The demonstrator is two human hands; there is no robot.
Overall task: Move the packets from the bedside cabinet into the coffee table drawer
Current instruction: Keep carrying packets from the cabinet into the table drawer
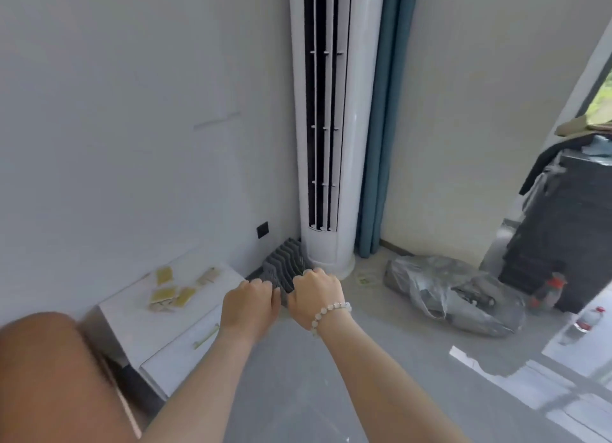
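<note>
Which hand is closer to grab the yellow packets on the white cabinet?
Probably the left. The left hand hovers nearer the packets on the cabinet; the right hand is farther right, beyond it.

no legible text anywhere — packets [172, 288], bottles [549, 293] — print too blurred

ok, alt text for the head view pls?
A person's left hand and right hand, fingers curled, are held out beside a low white bedside cabinet with flat yellow packets lying on top. Behind stands a tall white tower air conditioner, a crumpled grey plastic bag on the floor to its right.
</note>
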